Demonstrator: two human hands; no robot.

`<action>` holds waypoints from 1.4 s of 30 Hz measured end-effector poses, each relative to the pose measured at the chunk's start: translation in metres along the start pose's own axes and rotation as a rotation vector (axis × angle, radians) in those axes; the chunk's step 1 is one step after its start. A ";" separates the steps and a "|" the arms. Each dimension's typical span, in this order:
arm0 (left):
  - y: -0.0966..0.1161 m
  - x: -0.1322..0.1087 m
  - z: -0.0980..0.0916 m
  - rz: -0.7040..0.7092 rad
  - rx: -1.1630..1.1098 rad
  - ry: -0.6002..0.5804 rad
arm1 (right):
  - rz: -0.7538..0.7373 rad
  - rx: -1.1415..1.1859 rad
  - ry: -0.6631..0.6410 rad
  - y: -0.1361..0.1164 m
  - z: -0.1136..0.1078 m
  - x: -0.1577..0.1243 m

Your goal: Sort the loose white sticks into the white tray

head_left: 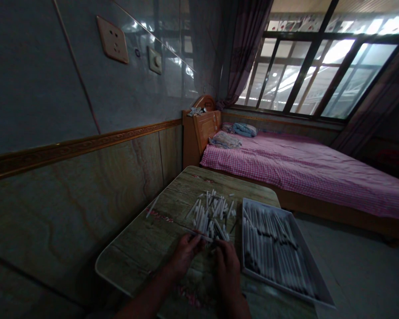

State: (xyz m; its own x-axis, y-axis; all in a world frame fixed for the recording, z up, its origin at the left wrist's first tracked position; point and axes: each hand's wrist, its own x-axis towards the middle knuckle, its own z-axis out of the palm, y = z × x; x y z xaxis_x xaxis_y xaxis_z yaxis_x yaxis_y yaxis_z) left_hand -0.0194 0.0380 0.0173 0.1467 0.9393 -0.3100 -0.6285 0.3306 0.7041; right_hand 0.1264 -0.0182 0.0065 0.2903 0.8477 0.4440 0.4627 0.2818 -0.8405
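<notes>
Over the near side of a low table, my left hand (185, 250) pinches one end of a thin white pen-like stick (204, 238). My right hand (228, 261) has its fingers curled at the stick's other end; its fingertips are partly hidden and dim. Just beyond both hands lies a loose pile of short white tubes (202, 219), with some darker thin pieces among them. To the right of my right hand, a shallow white tray (301, 230) holds rows of long white sticks with black ends (269, 252).
The small wood-patterned table (129, 252) has rounded corners and stands by a tiled wall (126, 173). One separate white stick (152, 207) lies at its left edge. Behind it is a bed with a pink checked cover (286, 159) and a wooden headboard (202, 128).
</notes>
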 end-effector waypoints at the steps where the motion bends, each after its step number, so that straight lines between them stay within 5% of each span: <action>1: 0.001 0.000 0.000 -0.006 -0.001 -0.004 | 0.023 0.009 0.009 0.000 0.000 0.000; 9: 0.002 -0.004 0.002 -0.015 0.014 -0.018 | 0.202 0.073 0.058 0.006 0.001 -0.001; 23: 0.000 -0.003 0.004 0.010 0.109 -0.061 | 0.304 0.131 0.036 0.002 0.000 0.001; 36: 0.000 -0.002 0.004 0.054 0.187 -0.073 | 0.234 0.010 -0.009 0.001 0.000 0.002; 42: -0.002 -0.003 0.003 0.095 0.218 -0.044 | 0.081 -0.146 -0.048 0.005 0.004 -0.001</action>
State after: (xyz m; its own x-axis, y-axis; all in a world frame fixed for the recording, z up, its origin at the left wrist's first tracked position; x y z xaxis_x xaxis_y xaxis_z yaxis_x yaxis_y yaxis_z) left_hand -0.0164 0.0343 0.0187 0.1307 0.9686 -0.2115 -0.4617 0.2482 0.8516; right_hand 0.1247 -0.0161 0.0006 0.2927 0.8865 0.3583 0.5575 0.1462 -0.8172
